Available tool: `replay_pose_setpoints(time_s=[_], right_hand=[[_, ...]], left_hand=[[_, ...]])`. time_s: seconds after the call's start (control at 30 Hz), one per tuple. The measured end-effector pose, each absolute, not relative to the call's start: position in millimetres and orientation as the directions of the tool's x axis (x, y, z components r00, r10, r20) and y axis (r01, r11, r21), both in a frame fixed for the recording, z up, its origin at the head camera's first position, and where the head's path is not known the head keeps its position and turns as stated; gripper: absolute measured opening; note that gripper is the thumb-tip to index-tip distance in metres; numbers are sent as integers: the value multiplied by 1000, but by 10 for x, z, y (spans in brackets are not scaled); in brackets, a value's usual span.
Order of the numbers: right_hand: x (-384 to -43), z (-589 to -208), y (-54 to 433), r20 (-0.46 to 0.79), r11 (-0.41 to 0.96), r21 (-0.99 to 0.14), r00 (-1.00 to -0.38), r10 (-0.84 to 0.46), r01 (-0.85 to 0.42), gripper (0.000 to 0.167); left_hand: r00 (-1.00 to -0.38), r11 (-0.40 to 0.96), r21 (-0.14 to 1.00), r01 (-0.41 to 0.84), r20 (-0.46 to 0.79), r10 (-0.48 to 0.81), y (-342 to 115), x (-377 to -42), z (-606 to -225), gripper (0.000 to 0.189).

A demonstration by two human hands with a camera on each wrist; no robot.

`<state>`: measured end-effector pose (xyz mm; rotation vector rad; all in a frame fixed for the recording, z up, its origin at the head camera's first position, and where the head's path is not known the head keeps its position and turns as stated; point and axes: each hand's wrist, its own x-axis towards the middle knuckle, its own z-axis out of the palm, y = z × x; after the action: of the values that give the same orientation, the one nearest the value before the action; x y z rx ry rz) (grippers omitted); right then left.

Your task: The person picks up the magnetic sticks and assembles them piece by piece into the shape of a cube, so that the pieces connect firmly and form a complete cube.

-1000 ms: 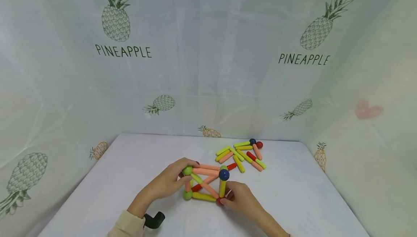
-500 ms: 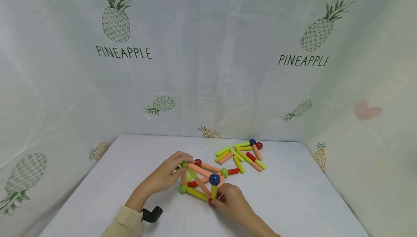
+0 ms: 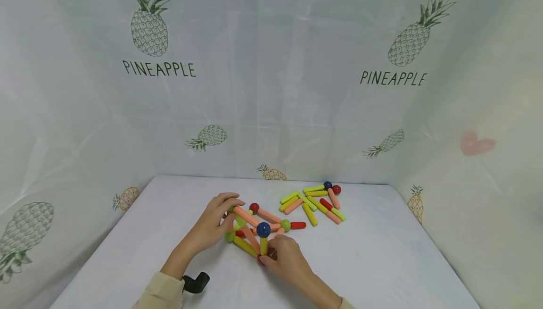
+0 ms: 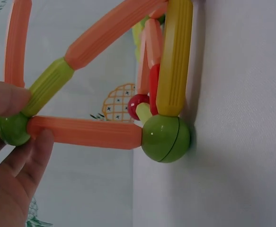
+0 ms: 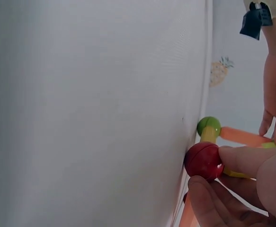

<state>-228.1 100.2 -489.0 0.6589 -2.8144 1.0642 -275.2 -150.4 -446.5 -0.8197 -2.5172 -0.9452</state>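
Stick-and-ball frame (image 3: pixel 251 239) on a white table (image 3: pixel 382 252), held at two corners.
The right hand (image 3: pixel 288 257) pinches the near red ball (image 5: pixel 203 162) between thumb and curled fingers; the left hand (image 3: pixel 210 221) pinches a raised green ball (image 4: pixel 13 128); loose sticks (image 3: pixel 310 214) lie beyond.

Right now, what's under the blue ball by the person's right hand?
Under the blue ball stands a yellow building rod, with a red connector ball at its lower end. The right hand pinches that red one; its fingers hide part of it.
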Motion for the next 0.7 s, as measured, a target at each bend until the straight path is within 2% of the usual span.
replay_pose_setpoints(time_s=[0.27, 0.57, 0.7], right_hand=[[-2292, -4890, 945, 180, 687, -620, -921, -346, -379, 10], [-2298, -4868, 922, 180, 688, -616, -918, -352, -385, 10], [-2311, -4869, 901, 198, 692, -601, -913, -355, -400, 10]], left_hand=[[-757, 619, 463, 634, 532, 378, -1562, -2695, -4468, 38], [-739, 745, 316, 588, 585, 335, -1541, -2615, -4435, 38], [-714, 744, 289, 602, 611, 341, -1472, -2539, -4374, 42]])
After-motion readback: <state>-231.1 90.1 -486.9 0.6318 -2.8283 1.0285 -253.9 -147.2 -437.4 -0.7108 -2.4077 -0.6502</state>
